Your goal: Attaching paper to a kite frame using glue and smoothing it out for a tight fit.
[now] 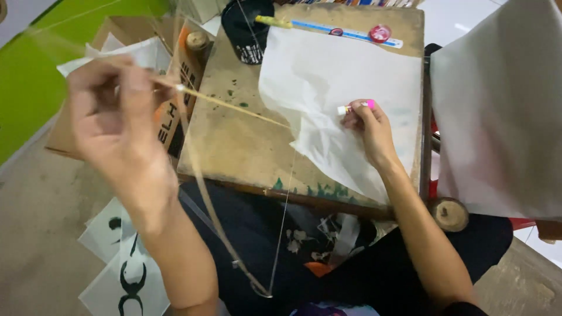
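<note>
My left hand (pixel 117 123) is raised at the left and pinches the end of a thin bamboo stick (pixel 234 108) that slants down to the white tissue paper (pixel 345 111) on the worn wooden board (pixel 234 146). A bent bamboo strip (pixel 205 199) with a string (pixel 284 228) curves down past my left forearm toward my lap. My right hand (pixel 369 131) rests on the paper and holds a small glue stick (pixel 354 107) with a pink end, its white tip on the sheet.
A black pot (pixel 249 29), a blue ruler (pixel 345 32) and a red tape roll (pixel 380 33) lie at the board's far edge. A cardboard box (pixel 170 117) stands left. White sheets with black shapes (pixel 126 269) lie on the floor; a big white sheet (pixel 503 111) hangs right.
</note>
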